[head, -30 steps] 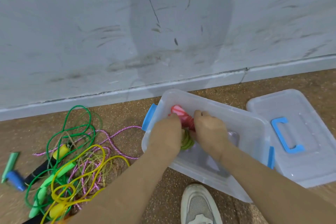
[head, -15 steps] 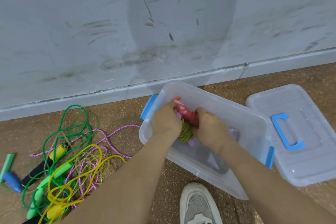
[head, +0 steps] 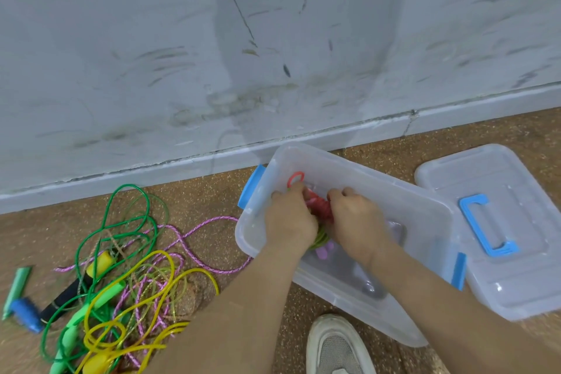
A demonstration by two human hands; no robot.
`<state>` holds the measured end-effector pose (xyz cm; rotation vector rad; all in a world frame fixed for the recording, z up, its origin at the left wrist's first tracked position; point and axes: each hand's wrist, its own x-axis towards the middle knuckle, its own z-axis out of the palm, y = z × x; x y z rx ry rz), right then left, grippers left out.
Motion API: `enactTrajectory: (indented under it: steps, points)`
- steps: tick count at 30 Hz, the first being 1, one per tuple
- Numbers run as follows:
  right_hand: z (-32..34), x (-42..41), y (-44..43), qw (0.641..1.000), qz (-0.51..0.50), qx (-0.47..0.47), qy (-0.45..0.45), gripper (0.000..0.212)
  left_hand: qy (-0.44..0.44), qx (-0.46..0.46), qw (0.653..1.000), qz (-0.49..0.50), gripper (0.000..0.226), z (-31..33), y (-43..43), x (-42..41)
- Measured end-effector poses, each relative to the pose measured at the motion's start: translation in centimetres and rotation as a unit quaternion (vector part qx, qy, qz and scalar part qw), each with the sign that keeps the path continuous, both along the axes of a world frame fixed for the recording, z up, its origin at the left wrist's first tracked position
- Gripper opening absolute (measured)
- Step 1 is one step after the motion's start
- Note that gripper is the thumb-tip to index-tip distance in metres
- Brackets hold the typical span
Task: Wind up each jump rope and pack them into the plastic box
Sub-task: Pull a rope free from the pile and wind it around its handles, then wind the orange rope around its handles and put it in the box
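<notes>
Rope bundle (head: 319, 210), red-handled with green coils, is sitting low inside the clear plastic box (head: 425, 202), where the left grip (head: 288, 220) and right grip (head: 356, 220) are both clamping round it. Just beside the box, its lid (head: 501, 282) is lying on the speckled brown floor (head: 197, 200). To the left, loose ropes (head: 121, 282) are sprawling in a tangle under a scuffed grey wall (head: 273, 39).
</notes>
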<state>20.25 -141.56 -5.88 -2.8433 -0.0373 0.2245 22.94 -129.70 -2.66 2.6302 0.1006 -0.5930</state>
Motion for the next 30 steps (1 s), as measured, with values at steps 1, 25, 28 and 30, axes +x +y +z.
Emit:
enactTrajectory:
  steps: [1,25,28,30]
  points:
    - [0.2,-0.2,-0.3,1.000,-0.010,-0.007,-0.013,0.046,-0.003,-0.032,0.999,0.029,0.037,0.1,-0.2,-0.1]
    - [15.4,-1.3,6.6,0.981,0.103,0.166,0.008,0.023,-0.195,-0.100,0.975,0.034,0.025,14.3,13.6,-8.1]
    - [16.5,-2.8,11.9,0.965,0.185,0.181,0.043,0.022,-0.155,-0.063,0.981,0.098,0.023,13.4,18.9,-11.6]
    - [14.8,-4.3,15.6,0.950,0.250,0.172,0.078,0.023,-0.116,-0.033,0.982,0.145,0.022,11.4,22.2,-14.1]
